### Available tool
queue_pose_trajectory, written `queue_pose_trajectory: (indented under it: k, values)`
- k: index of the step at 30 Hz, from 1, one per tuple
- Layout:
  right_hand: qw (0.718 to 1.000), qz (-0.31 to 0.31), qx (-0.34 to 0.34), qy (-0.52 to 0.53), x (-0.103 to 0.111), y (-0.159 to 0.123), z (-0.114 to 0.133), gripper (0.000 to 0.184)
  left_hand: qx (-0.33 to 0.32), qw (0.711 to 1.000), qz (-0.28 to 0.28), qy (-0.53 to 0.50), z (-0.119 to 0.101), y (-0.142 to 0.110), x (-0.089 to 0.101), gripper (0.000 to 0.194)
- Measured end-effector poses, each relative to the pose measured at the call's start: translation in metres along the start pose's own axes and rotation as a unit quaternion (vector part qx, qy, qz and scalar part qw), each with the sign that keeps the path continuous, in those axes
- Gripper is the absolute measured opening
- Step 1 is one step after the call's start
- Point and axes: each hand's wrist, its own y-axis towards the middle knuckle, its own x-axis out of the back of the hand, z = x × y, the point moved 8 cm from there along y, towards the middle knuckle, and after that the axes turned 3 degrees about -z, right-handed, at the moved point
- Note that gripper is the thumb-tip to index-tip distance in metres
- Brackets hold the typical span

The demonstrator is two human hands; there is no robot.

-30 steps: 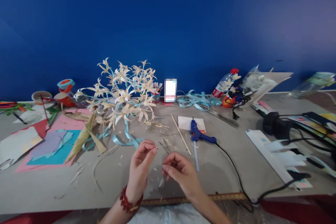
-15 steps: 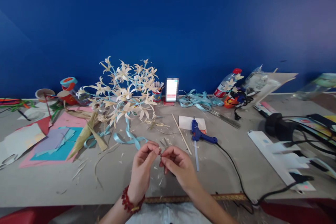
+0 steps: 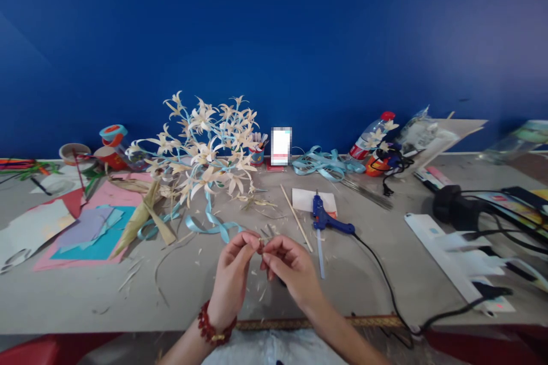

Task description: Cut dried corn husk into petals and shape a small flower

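My left hand [image 3: 231,276] and my right hand [image 3: 291,271] meet fingertip to fingertip just above the grey table [image 3: 85,302], both pinching one small pale straw piece [image 3: 261,245]. A red bead bracelet [image 3: 209,328] circles my left wrist. Behind the hands stands a bouquet of cream straw flowers [image 3: 205,151] with light blue ribbon stems. A blue glue gun [image 3: 325,218] lies to the right of my hands, its black cord [image 3: 385,285] trailing off the front edge. A thin wooden stick [image 3: 295,218] lies between the bouquet and the glue gun.
Coloured paper sheets [image 3: 85,228] and a folded straw leaf [image 3: 141,219] lie at left. Tape rolls and cups [image 3: 107,148] sit far left. A ribbon pile [image 3: 319,162], plastic bottle [image 3: 370,134], black cables [image 3: 471,217] and white card [image 3: 454,256] fill the right. Straw scraps litter the table.
My hands have come together: the right hand moved up and left to meet the left fingertips. The view shifted slightly.
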Motion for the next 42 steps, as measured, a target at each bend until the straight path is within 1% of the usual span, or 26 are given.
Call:
queue_pose_trajectory:
  k: [9, 22, 26, 31, 33, 39, 42]
  values:
    - [1.0, -0.005, -0.004, -0.01, 0.001, -0.001, 0.0, 0.021, 0.011, 1.0, -0.006, -0.012, 0.0, 0.0, -0.001, 0.02]
    - [1.0, -0.008, -0.011, -0.004, 0.002, 0.001, -0.004, 0.023, -0.005, 1.0, 0.005, 0.013, 0.0, -0.001, 0.0, 0.015]
    - [1.0, -0.011, -0.003, 0.0, 0.002, 0.002, -0.005, 0.023, -0.023, 0.999, 0.01, 0.031, -0.003, -0.002, -0.001, 0.014]
    - [1.0, -0.008, -0.013, 0.006, 0.002, 0.002, -0.006, 0.024, -0.085, 0.993, -0.016, 0.075, -0.011, -0.002, 0.004, 0.013]
    - [1.0, -0.006, -0.022, 0.01, 0.002, 0.002, -0.007, 0.023, -0.103, 0.991, -0.018, 0.088, -0.012, -0.002, 0.005, 0.011]
    - [0.998, -0.01, -0.051, 0.028, 0.004, 0.002, -0.012, 0.02, -0.102, 0.988, -0.026, 0.116, -0.009, -0.004, 0.006, 0.012]
    - [0.997, -0.006, -0.066, 0.049, 0.003, 0.002, -0.014, 0.022, -0.138, 0.976, -0.023, 0.164, -0.017, -0.006, 0.003, 0.011]
